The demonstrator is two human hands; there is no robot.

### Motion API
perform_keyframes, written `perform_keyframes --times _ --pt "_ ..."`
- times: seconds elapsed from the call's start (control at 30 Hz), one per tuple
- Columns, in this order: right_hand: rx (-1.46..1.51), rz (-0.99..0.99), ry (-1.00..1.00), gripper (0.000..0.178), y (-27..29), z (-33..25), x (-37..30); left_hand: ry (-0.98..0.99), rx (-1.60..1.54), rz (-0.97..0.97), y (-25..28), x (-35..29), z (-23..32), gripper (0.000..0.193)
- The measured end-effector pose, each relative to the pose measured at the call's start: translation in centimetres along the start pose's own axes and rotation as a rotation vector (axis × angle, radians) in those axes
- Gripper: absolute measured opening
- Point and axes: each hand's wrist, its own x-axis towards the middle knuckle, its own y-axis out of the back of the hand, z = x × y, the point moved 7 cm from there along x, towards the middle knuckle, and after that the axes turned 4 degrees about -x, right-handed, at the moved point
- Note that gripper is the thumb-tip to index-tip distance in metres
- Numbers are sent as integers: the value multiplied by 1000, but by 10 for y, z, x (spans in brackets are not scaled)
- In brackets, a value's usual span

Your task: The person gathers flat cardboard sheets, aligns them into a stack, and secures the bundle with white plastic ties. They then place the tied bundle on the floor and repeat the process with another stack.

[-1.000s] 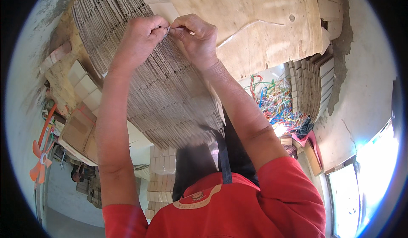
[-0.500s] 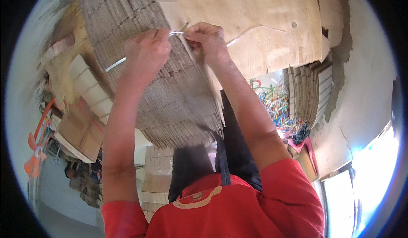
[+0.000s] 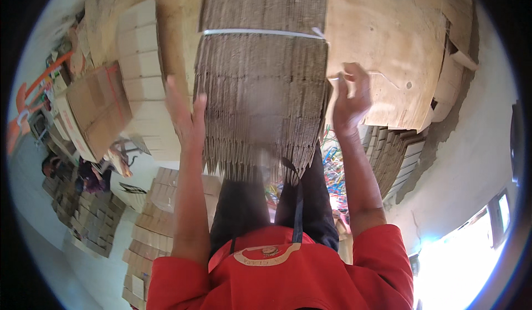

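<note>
A thick bundle of flattened brown cardboard [image 3: 260, 83] lies in front of me on the table, its ragged near edge overhanging toward my legs. Across it runs a white strap [image 3: 255, 32], with a small knot or loose end near the right side. My left hand [image 3: 188, 113], slightly blurred, is beside the bundle's left side with thumb and fingers apart. On the other side my right hand [image 3: 353, 99] is raised, its fingers loosely bent and spread. Neither hand appears to hold anything.
The wooden tabletop [image 3: 377, 38] bears a loose white strip [image 3: 388, 78] at right. Flat pale cartons [image 3: 138, 60] and a brown box [image 3: 102, 108] stand at left, near an orange fan [image 3: 23, 108]. Coloured strips [image 3: 335, 171] and stacked cardboard [image 3: 390, 149] lie at lower right.
Both hands have let go of the white strap and moved apart, down to the bundle's sides. The strap now lies flat across the cardboard, and the bundle appears straighter in view.
</note>
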Motion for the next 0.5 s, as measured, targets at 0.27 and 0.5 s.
perform_keyframes --times 0.27,0.5 --pt "-75 -762 1030 67 -121 -161 -137 298 -394 -89 -46 -128 -91 76" --pt "-147 -927 1275 38 -169 -168 -173 607 -890 -330 -36 -107 -142 62"
